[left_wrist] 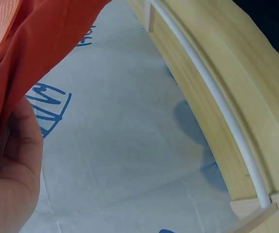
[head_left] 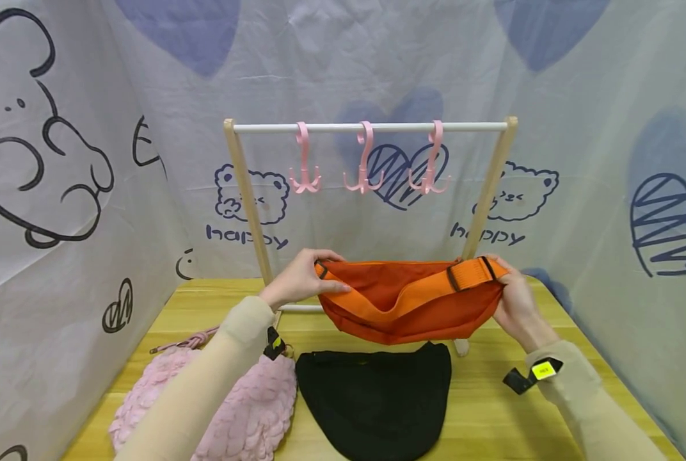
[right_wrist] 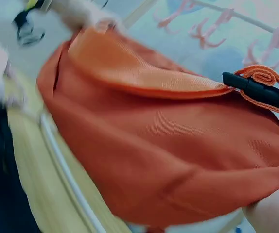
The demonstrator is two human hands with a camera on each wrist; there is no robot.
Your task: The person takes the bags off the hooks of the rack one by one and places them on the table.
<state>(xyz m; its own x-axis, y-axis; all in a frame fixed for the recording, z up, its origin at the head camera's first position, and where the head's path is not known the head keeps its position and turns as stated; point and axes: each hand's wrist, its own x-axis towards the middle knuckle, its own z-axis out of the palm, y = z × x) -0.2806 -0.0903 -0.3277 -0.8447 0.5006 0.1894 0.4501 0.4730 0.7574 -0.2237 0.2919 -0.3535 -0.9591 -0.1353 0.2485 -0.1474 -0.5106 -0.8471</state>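
Both hands hold an orange waist bag up off the table, in front of the rack. My left hand pinches its left end, thumb lying over the strap on the near side. At the other end my right hand grips the bag beside the strap's black buckle. The wide strap sags across the bag's front. In the left wrist view the fingers curl behind the orange cloth. Below the bag, a black bag lies on the table, with a pink quilted bag to its left, partly hidden by my left forearm.
A rack with wooden posts and a white top bar stands at the back. Three pink hooks hang from the bar. Its lower bar runs close above the wooden table. Printed cloth surrounds the table.
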